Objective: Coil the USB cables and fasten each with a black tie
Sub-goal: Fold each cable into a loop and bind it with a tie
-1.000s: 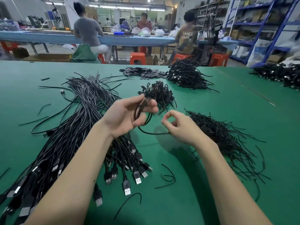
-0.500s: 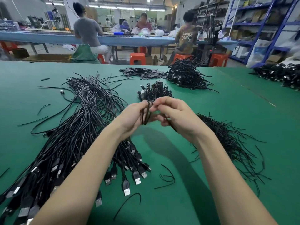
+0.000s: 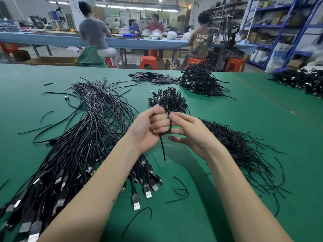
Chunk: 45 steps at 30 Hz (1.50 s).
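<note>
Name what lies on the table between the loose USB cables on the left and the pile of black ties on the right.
In the head view, bare green table with a few stray ties; above it both forearms cross the gap between the USB cables and the tie pile.

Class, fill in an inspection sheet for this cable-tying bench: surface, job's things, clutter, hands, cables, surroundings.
Surface: green table.
Job's things: coiled cable in left hand; ties heap on the right; small finished coils pile behind the hands.
Clutter: stray ties on the table.
Hands: left grips coil; right hand fingertips at the coil.
Cables: loose USB cables on the left.
Surroundings: seated workers, orange stools, shelving.
</note>
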Motion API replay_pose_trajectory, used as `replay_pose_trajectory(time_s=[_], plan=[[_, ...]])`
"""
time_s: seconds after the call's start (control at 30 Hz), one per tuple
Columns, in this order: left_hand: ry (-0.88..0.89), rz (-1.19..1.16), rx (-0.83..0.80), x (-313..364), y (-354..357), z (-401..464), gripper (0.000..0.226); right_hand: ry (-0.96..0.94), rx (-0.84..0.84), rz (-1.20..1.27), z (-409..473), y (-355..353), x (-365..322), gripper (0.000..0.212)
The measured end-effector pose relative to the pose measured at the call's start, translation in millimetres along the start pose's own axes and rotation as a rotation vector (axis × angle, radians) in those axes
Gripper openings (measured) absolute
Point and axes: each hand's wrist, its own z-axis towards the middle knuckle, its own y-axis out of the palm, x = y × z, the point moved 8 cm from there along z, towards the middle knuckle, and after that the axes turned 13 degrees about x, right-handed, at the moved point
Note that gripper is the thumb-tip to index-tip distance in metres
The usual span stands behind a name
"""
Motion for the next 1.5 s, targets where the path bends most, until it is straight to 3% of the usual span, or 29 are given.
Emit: replay_pose_trajectory(time_s=[0.13, 0.27, 0.37, 0.43, 0.53, 0.63, 0.73, 0.93, 1.0, 1.1, 1.23, 1.3, 1.37, 1.43, 1.47, 1.5], plan=[[0.08, 0.2, 0.058, -4.0, 3.3, 5.5, 0.038, -0.255, 0.256, -0.257, 3.1, -16.3, -15.5, 0.004], [0.419, 0.528, 0.25, 2.3, 0.5, 8.0, 0.026, -0.382, 0.437, -0.294, -0.1, -24.5, -24.7, 0.007], [0.593, 0.925, 0.406, 7.3, -7.9, 4.4, 0.021, -0.378, 0.429, -0.263, -1.3, -22.5, -22.7, 0.018], [0.65, 1.059, 0.442, 6.7, -7.3, 1.8, 0.022, -0.384, 0.429, -0.298, -1.8, -20.3, -20.9, 0.017], [0.653, 1.072, 0.443, 5.4, -4.1, -3.3, 0.028, -0.37, 0.408, -0.229, -4.6, -15.4, -19.1, 0.022], [0.581, 0.962, 0.338, 0.4, 0.7, -5.4, 0.026, -0.373, 0.405, -0.193, -6.5, -16.0, -20.9, 0.018], [0.662, 1.165, 0.373, 5.3, 6.5, -9.5, 0.019, -0.413, 0.409, -0.286, -6.2, -16.8, -27.5, 0.025], [0.808, 1.451, 0.294, -0.8, 27.3, -12.0, 0.019, -0.424, 0.409, -0.21, -4.8, -18.7, -35.4, 0.003], [0.772, 1.425, 0.221, -8.3, 29.5, -9.8, 0.011, -0.372, 0.463, -0.175, -1.2, -32.4, -32.1, 0.009], [0.54, 1.132, 0.156, -23.5, 24.8, -3.0, 0.01, -0.227, 0.51, -0.068, 4.9, -53.3, -20.0, 0.019], [0.465, 0.965, 0.244, -24.1, 9.4, 5.0, 0.013, -0.232, 0.378, -0.096, 3.9, -51.2, -26.3, 0.026], [0.454, 0.891, 0.32, -15.7, -2.1, 5.9, 0.013, -0.235, 0.369, -0.346, 3.3, -58.8, -34.7, 0.027], [0.429, 0.787, 0.365, -9.3, -11.5, 7.4, 0.015, -0.241, 0.374, -0.878, 4.2, -73.5, -38.7, 0.027], [0.394, 0.721, 0.382, -8.9, -16.5, 9.8, 0.017, -0.162, 0.342, -1.293, 2.1, -85.2, -34.9, 0.011], [0.373, 0.699, 0.384, -10.4, -18.0, 10.6, 0.018, -0.106, 0.307, -1.371, -0.2, -87.3, -30.3, 0.002], [0.354, 0.678, 0.38, -12.8, -19.2, 11.1, 0.018, -0.053, 0.266, -1.402, -0.9, -88.5, -23.5, 0.01]])
